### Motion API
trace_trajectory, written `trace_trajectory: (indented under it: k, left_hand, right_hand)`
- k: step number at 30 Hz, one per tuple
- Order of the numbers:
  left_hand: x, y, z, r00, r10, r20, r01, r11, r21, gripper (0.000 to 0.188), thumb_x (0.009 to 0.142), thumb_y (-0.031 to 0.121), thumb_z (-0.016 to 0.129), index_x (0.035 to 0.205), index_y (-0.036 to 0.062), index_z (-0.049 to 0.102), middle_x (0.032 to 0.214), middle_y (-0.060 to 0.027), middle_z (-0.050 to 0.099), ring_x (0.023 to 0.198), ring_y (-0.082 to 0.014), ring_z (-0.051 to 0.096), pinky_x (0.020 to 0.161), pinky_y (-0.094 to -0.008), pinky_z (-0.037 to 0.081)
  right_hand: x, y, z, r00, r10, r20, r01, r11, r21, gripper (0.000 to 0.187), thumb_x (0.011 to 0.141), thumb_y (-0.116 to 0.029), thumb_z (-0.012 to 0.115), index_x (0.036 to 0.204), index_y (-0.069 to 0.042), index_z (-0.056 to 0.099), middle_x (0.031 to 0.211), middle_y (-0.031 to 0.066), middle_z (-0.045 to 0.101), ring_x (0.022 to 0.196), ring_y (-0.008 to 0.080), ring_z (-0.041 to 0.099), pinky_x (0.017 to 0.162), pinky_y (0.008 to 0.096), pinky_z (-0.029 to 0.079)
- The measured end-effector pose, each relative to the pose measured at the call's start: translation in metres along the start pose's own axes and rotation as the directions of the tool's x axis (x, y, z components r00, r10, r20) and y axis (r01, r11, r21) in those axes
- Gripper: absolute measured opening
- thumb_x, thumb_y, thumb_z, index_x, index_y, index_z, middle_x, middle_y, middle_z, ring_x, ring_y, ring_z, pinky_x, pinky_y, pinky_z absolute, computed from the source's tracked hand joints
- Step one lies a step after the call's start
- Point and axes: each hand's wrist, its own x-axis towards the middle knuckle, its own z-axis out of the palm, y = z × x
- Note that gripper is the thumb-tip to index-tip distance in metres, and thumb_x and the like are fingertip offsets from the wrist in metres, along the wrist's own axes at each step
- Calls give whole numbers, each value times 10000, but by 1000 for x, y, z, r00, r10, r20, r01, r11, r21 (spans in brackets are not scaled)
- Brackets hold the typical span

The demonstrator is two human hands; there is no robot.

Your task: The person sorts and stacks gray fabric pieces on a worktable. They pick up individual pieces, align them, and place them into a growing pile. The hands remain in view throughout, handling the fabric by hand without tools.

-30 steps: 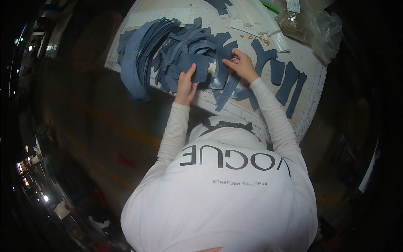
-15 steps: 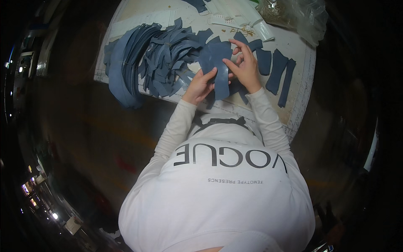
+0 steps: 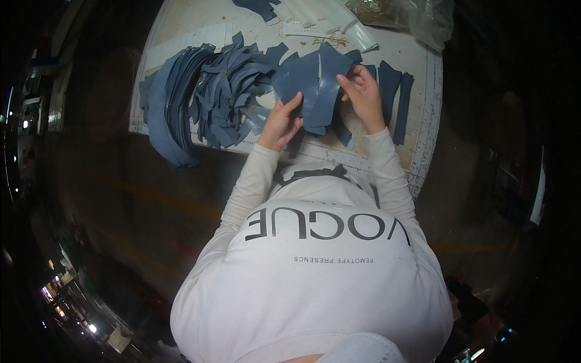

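Blue-grey flat cut pieces of smooth, faintly shiny sheet material sit between both hands in the head view, above the near part of the pale, paper-covered surface; take them as the middle of a clock, with twelve pointing away from the person. The left hand, at between seven and eight o'clock, has a narrow pinch, thumb on top of the sheets and fingers beneath. At three o'clock, the right hand lays its thumb on their right edge; I cannot tell whether its fingertips close underneath. A pale slit shows between two of the pieces towards twelve, and lower down they overlap. At nine o'clock lies a jumbled heap of blue-grey cut pieces, with a thick bundle of long curved blue-grey strips beyond it, drooping over the edge. Near three stands a flared blue-grey piece, with a narrow straight blue-grey strip just beside it; whitish plastic strips lie towards twelve and a clear crinkled plastic bag at two. Trouble would likely come from the overlap: thin sheets could slide askew or drop out if the left thumb eased, two might be lifted as one if they cling, and a careless elbow could drag the overhanging bundle off.
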Motion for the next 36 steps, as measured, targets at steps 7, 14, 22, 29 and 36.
trace_trajectory:
  k: [7, 14, 22, 29, 36]
  left_hand:
    - [1, 3, 1, 989, -62, 137, 72, 995, -73, 439, 986, 166, 401, 1358, -51, 316, 1323, -217, 468, 1176, -356, 513, 958, -486, 472]
    - [9, -11, 19, 990, -134, -30, 135, 991, 18, 337, 960, 247, 503, 1213, 25, 477, 1119, -111, 605, 1001, -205, 616, 819, -371, 538]
    - [14, -29, 34, 994, -85, -74, 92, 990, 103, 291, 949, 236, 535, 1193, 83, 496, 1105, -54, 607, 972, -164, 612, 815, -343, 514]
    - [19, -41, 45, 983, -175, -50, 180, 971, 154, 319, 954, 239, 524, 1222, 74, 473, 1131, -71, 597, 1000, -199, 606, 834, -360, 521]
    - [21, -36, 49, 983, -182, 37, 175, 974, 145, 330, 969, 198, 477, 1205, -30, 442, 1129, -167, 573, 1114, -322, 566, 884, -417, 527]
  right_hand:
    - [-10, -35, -29, 991, 14, -137, 4, 991, 132, 211, 869, -134, 652, 1023, -30, 553, 826, -4, 597, 629, 20, 465, 547, 161, 361]
    - [-15, -11, -2, 999, 41, -30, -34, 981, 191, 267, 859, -42, 632, 1101, 16, 537, 820, 33, 614, 656, 56, 558, 553, 175, 453]
    - [-23, 6, -3, 976, -135, -173, 119, 988, -101, 291, 817, -29, 666, 1091, 1, 575, 836, 52, 625, 630, 71, 590, 500, 214, 496]
    - [-24, 20, -42, 945, -74, -317, 49, 995, -86, 192, 822, -93, 681, 973, 3, 613, 824, 28, 618, 623, 70, 590, 471, 210, 489]
    - [15, 60, -127, 812, -55, -582, -219, 894, -390, 169, 811, -98, 671, 957, -21, 634, 806, 100, 676, 661, 181, 641, 582, 289, 500]
